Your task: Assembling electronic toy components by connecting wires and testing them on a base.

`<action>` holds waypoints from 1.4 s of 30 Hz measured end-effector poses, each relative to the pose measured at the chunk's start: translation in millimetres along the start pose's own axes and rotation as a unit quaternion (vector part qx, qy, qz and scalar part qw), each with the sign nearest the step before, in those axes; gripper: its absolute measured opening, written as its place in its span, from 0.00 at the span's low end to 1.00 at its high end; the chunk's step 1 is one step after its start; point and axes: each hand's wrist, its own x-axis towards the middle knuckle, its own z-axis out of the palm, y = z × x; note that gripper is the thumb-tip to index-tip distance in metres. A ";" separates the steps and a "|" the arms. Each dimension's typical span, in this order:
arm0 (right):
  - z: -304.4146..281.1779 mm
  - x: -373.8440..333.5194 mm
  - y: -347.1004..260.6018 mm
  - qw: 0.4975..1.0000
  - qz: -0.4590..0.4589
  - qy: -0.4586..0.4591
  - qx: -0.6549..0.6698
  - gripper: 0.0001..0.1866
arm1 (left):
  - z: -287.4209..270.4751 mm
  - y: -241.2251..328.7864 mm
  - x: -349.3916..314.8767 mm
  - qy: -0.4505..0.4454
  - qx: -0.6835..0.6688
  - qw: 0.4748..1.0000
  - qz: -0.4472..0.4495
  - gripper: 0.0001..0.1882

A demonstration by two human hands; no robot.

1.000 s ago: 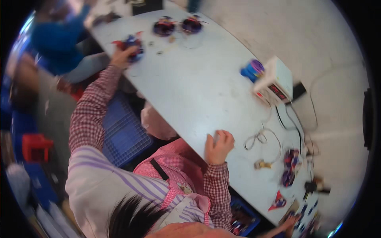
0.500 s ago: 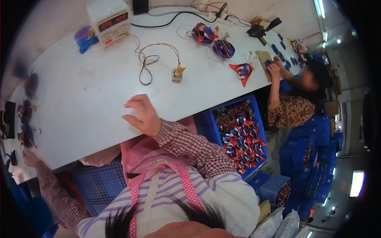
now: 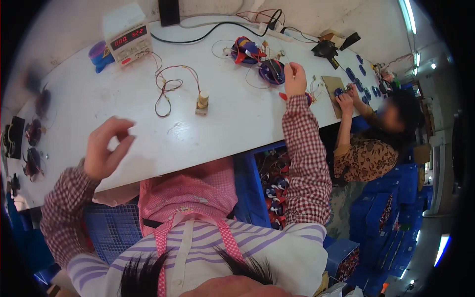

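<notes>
Over the front left of the white table (image 3: 237,119), my left hand (image 3: 106,148) is raised with thumb and fingers curved apart, holding nothing. My right hand (image 3: 296,81) reaches to the far right with its fingers bent and apart, and nothing shows in them. Beside its fingertips lies a dark purple round shell (image 3: 271,73) with thin wires. Just beyond that is a purple, red and white assembly (image 3: 247,49). A red and purple piece (image 3: 309,99) is partly covered by my right hand and wrist.
A power supply (image 3: 126,39) runs wires toward a small upright block (image 3: 202,103). Several dark shells (image 3: 32,163) lie at the left end. A blue crate (image 3: 264,198) of red and purple pieces stands below the table's front edge. A co-worker's hands (image 3: 345,101) work at the right.
My left hand has come from the table's left end, inward and up. My right hand has swung from the front middle to the shells at the far right.
</notes>
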 end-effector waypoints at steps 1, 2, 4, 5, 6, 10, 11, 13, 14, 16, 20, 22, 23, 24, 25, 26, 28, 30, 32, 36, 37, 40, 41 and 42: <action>2.7 23.0 22.0 1.000 0.004 -0.002 0.001 0.17 | 11.4 3.7 23.7 -0.024 -0.005 1.000 0.018 0.15; 6.3 45.7 43.6 0.986 0.028 -0.087 -0.139 0.20 | 22.9 5.6 46.0 -0.041 -0.013 0.999 0.022 0.15; 16.4 91.4 79.0 0.910 0.055 -0.227 -0.342 0.25 | 45.1 0.7 92.1 -0.069 0.024 0.997 0.029 0.14; 23.6 104.7 92.3 0.867 0.060 -0.283 -0.405 0.26 | 55.5 -5.5 116.4 -0.079 0.067 0.994 0.038 0.14; 29.4 113.2 101.6 0.868 0.054 -0.282 -0.405 0.26 | 65.4 -13.0 139.3 -0.090 0.076 0.992 0.037 0.14; 36.0 112.4 105.1 0.837 0.144 -0.374 -0.373 0.22 | 113.6 -50.1 224.3 -0.099 0.145 0.984 0.007 0.17; 32.3 109.6 98.9 0.838 0.138 -0.372 -0.376 0.22 | 126.3 -59.9 243.7 -0.091 0.139 0.986 -0.012 0.21; 20.9 103.2 83.1 0.867 0.181 -0.362 -0.290 0.20 | 156.4 -75.4 281.9 -0.064 0.129 0.989 -0.045 0.24; 16.3 97.8 74.5 0.881 0.151 -0.346 -0.285 0.19 | 170.9 -81.4 299.9 -0.064 0.125 0.988 -0.066 0.26; 8.2 84.6 57.4 0.896 0.114 -0.318 -0.289 0.19 | 202.0 -87.8 329.4 -0.054 0.115 0.989 -0.078 0.28; -2.3 53.4 26.6 0.947 0.090 -0.204 -0.232 0.17 | 244.0 -85.2 360.4 -0.077 0.198 0.974 -0.083 0.33; -7.6 39.1 15.1 0.950 0.096 -0.205 -0.213 0.16 | 255.6 -77.1 362.0 -0.141 0.268 0.951 -0.062 0.34; -7.5 34.4 10.2 0.954 0.105 -0.198 -0.197 0.16 | 257.2 -73.5 360.5 -0.180 0.292 0.938 -0.045 0.35; -7.1 30.6 6.2 0.953 0.110 -0.205 -0.195 0.16 | 257.9 -69.7 357.6 -0.174 0.302 0.936 -0.054 0.35; -7.8 25.8 3.4 0.958 0.093 -0.194 -0.189 0.15 | 257.6 -65.3 355.3 -0.201 0.294 0.933 -0.049 0.35; -8.2 22.5 1.5 0.963 0.078 -0.182 -0.184 0.15 | 256.8 -61.1 353.1 -0.228 0.285 0.930 -0.043 0.35; -12.3 14.9 0.6 0.968 0.068 -0.155 -0.186 0.13 | 257.9 -51.4 346.7 -0.286 0.267 0.920 -0.028 0.36; -18.2 11.1 1.9 0.973 0.095 -0.159 -0.140 0.13 | 260.5 -43.7 335.8 -0.268 0.271 0.924 -0.007 0.36; -23.5 9.4 3.8 0.968 0.176 -0.164 -0.076 0.13 | 262.2 -40.4 321.5 -0.224 0.281 0.933 0.032 0.35; -35.4 2.5 9.4 0.958 0.227 -0.177 0.003 0.13 | 266.2 -42.1 289.7 -0.175 0.330 0.921 0.114 0.33; -38.1 -1.0 10.7 0.956 0.229 -0.183 0.025 0.14 | 266.7 -44.4 281.1 -0.159 0.351 0.912 0.144 0.32; -44.7 -15.9 13.2 0.949 0.244 -0.191 0.063 0.14 | 270.6 -52.3 260.2 -0.157 0.374 0.898 0.173 0.30; -46.2 -19.9 13.2 0.946 0.251 -0.191 0.076 0.15 | 271.9 -55.3 256.5 -0.166 0.377 0.895 0.173 0.28; -48.2 -23.2 13.0 0.943 0.257 -0.190 0.089 0.15 | 273.7 -57.8 254.6 -0.174 0.381 0.891 0.174 0.27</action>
